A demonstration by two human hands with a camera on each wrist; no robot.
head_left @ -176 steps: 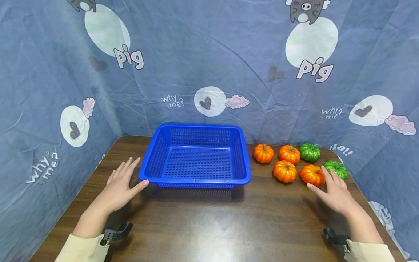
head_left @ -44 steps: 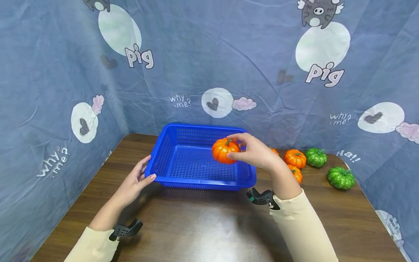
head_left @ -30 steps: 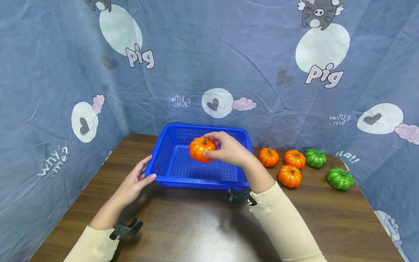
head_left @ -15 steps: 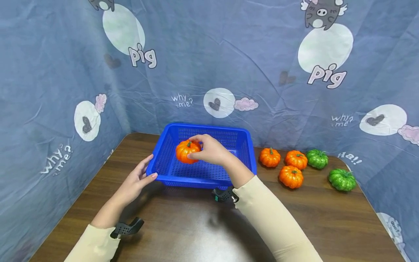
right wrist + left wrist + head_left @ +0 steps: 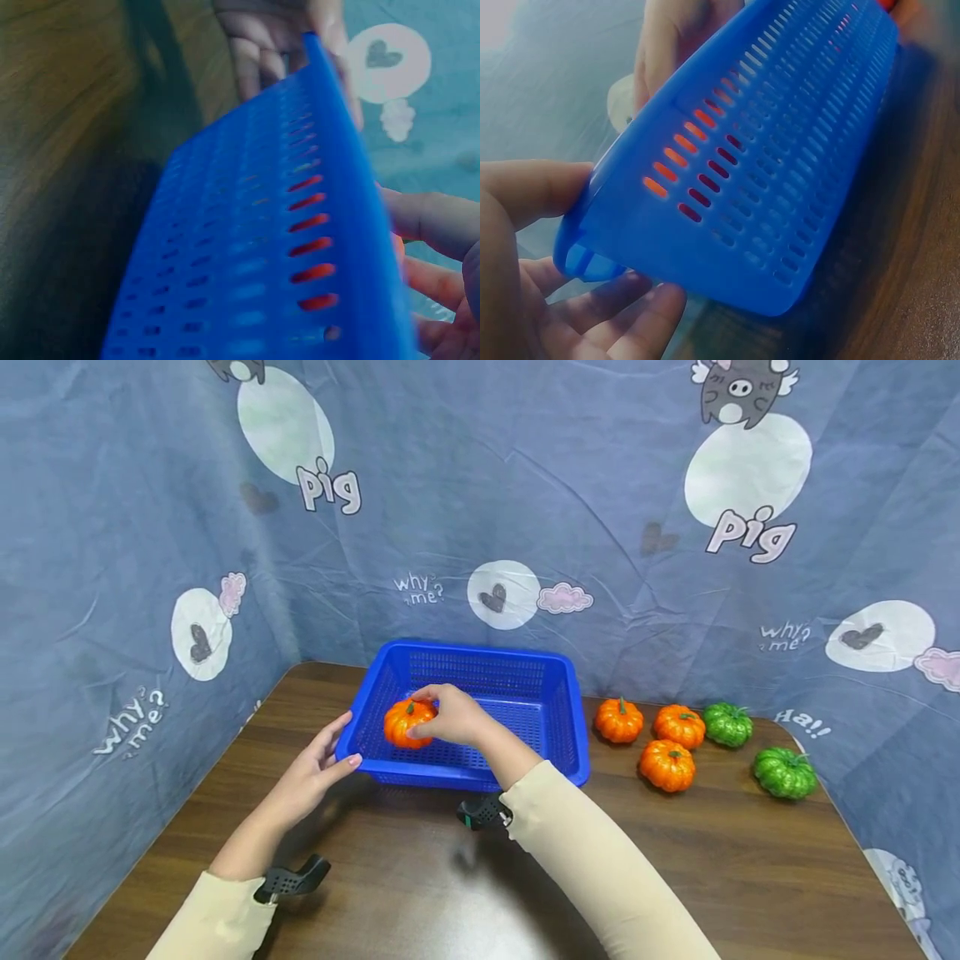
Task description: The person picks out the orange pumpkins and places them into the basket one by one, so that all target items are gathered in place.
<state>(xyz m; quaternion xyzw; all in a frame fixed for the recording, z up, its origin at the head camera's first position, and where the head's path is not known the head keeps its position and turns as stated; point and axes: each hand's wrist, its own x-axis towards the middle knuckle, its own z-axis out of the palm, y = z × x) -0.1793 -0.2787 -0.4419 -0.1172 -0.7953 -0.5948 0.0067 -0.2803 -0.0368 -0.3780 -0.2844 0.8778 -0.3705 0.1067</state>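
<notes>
A blue slotted plastic basket [image 5: 517, 718] stands on the wooden table in the head view. Its front left corner is held by my left hand [image 5: 307, 781]; the left wrist view shows the thumb on the rim and fingers curled under it. Inside the basket's left part, my right hand [image 5: 459, 718] grips a small orange pumpkin [image 5: 401, 724] from its right side, thumb in front and fingers behind. Orange also shows through the slots of the basket wall [image 5: 780, 187] in the left wrist view. Whether the pumpkin touches the basket floor cannot be seen.
Right of the basket lie three orange pumpkins, one nearest the basket [image 5: 618, 721], one behind [image 5: 678, 727] and one in front [image 5: 667, 766]. Two green pumpkins, a rear one [image 5: 727, 725] and a nearer one [image 5: 784, 773], sit farther right. A blue printed cloth [image 5: 420, 527] hangs behind the table.
My right hand picked up the orange pumpkin from the right group, carried it left over the basket and lowered it inside. My left hand moved onto the basket's corner and has stayed there.
</notes>
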